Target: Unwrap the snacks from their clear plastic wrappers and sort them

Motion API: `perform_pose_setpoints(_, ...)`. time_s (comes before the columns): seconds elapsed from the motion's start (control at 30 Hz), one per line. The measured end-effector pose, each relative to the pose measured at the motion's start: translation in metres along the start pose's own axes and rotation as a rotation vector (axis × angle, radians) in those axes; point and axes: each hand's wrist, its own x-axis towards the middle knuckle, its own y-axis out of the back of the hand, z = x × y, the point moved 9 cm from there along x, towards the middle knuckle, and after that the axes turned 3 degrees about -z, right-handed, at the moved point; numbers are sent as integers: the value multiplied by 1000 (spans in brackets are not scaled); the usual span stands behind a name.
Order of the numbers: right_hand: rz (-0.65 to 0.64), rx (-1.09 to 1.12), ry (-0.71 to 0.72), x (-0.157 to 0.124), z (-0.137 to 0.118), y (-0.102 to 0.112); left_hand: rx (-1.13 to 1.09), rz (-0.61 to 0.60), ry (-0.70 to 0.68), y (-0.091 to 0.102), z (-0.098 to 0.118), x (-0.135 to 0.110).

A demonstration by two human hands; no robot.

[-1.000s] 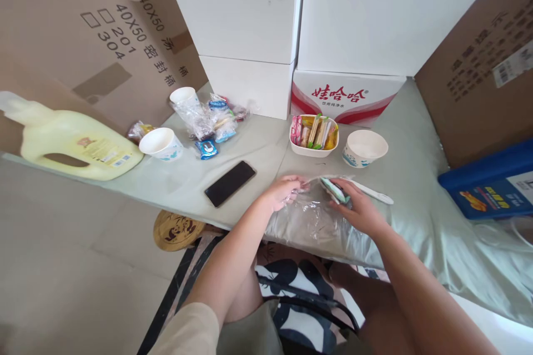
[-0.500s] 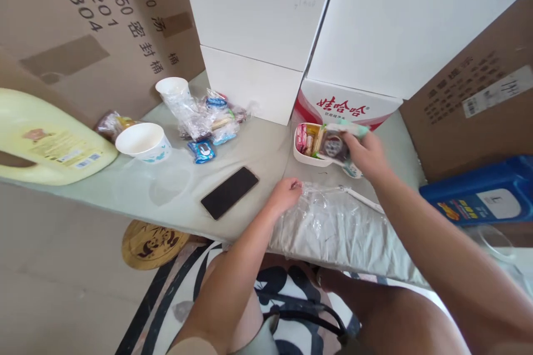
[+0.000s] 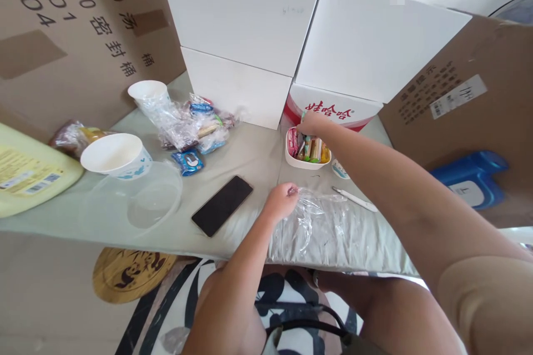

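My left hand (image 3: pixel 280 201) is closed, pinching the edge of a clear plastic bag (image 3: pixel 320 222) that lies flat on the pale cloth at the table's near edge. My right hand (image 3: pixel 313 123) reaches over a small white tray (image 3: pixel 306 161) packed with snack packets. Its fingers press down among the packets; whether it still holds the green-edged packet I cannot see. A white pen-like stick (image 3: pixel 355 199) lies just right of the bag.
A black phone (image 3: pixel 222 205) lies left of my left hand. Further left stand paper cups (image 3: pixel 115 155), a clear plastic lid (image 3: pixel 141 202), loose wrapped snacks (image 3: pixel 195 127) and a yellow jug (image 3: pixel 25 172). White and brown boxes wall the back; a blue container (image 3: pixel 474 180) sits right.
My right hand lifted a green-edged snack packet off the bag, carried it up to the white tray, and now presses into the tray. My left hand kept its pinch on the bag.
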Motion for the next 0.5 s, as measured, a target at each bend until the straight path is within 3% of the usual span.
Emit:
perform_pose_setpoints(0.13, 96, -29, -23, -1, 8, 2, -26, 7, -7, 2, 3, -3)
perform_pose_setpoints(0.23, 162, -59, 48, -1, 12, 0, -29, 3, 5, 2, 3, -5)
perform_pose_setpoints(0.33, 117, 0, 76, 0, 19, -12, -35, 2, 15, 2, 4, -6)
perform_pose_setpoints(0.5, 48, 38, -4, 1, 37, -31, -26, -8, 30, 0, 2, -5)
